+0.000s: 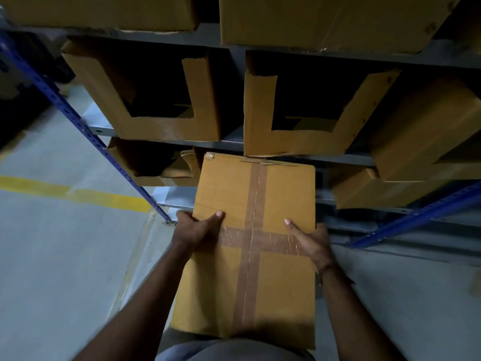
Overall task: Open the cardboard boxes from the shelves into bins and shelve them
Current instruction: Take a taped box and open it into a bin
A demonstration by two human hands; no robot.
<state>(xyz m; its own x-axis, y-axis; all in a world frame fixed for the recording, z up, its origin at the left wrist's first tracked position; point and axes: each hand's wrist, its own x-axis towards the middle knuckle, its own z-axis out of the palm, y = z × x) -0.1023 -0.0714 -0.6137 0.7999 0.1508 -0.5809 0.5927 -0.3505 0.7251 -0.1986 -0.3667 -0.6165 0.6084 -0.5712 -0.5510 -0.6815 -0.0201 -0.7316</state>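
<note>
Both hands grip the taped box [250, 246], left hand [194, 230] and right hand [313, 243] clasping opposite edges, just before the shelf [177, 198].

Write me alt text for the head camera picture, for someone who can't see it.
Two bare hands, left hand and right hand, grip the sides of a sealed cardboard box crossed with brown tape. Behind it, metal shelves hold cardboard boxes cut open at the front.

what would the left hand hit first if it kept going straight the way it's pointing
Probably the cut-open box bin on the low shelf ahead of the left hand, which grips the taped box; depth is unclear.
</note>
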